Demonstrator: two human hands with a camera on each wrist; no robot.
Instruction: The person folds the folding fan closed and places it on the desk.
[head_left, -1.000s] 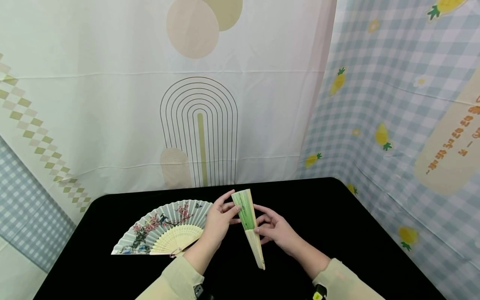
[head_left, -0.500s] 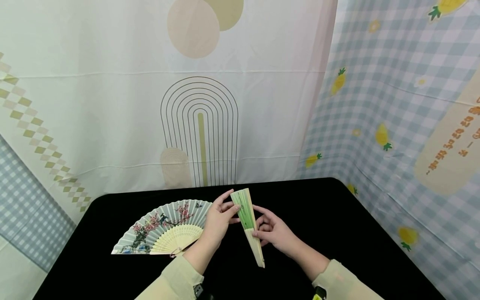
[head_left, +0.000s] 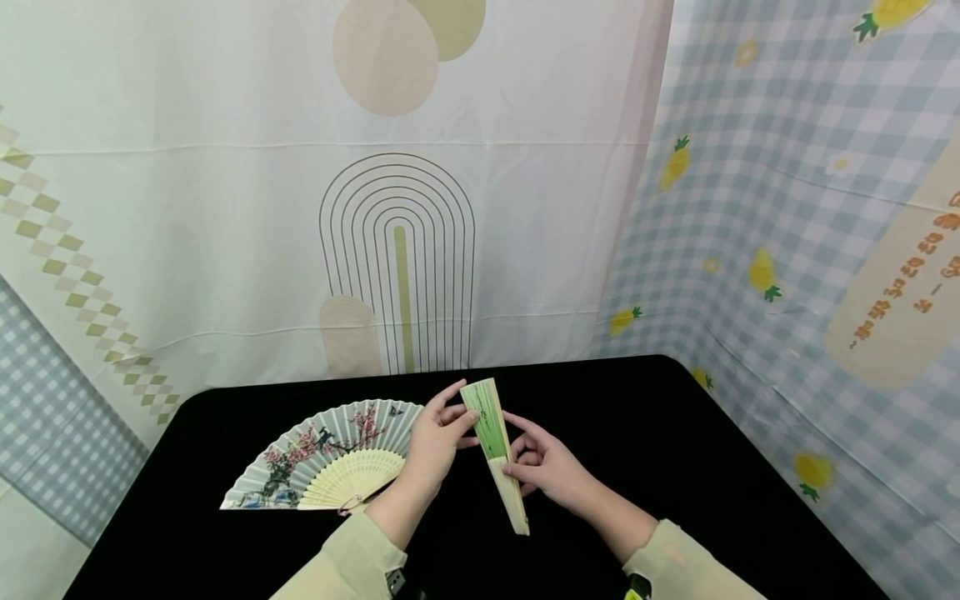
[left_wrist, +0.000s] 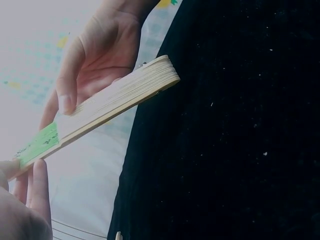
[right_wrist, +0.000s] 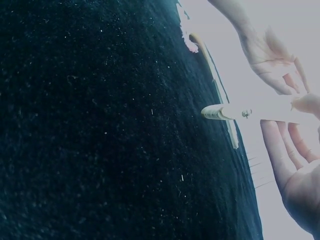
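A folded hand fan [head_left: 491, 432] with a green leaf and pale wooden sticks is held above the table, tilted, its pivot end toward the person. My left hand [head_left: 435, 437] pinches the green leaf near its top, thumb in front and fingers behind. On the other side my right hand [head_left: 553, 468] pinches the fan where the leaf meets the sticks. In the left wrist view the sticks [left_wrist: 120, 97] lie stacked together, with the right thumb on them. The pivot rivet [right_wrist: 246, 113] shows in the right wrist view, where glare washes out the rest.
A second hand fan [head_left: 352, 479], spread wide with a blossom print, lies on the left of the black-covered table [head_left: 637, 417], partly behind the left forearm. A pale printed curtain [head_left: 540, 250] hangs behind, and a blue checked one [head_left: 720, 208] stands at the right.
My right thumb has slid slightly down, from the leaf's edge onto the sticks. The fan has shifted a touch left and looks slightly narrower at the top. The left hand keeps its pinch.
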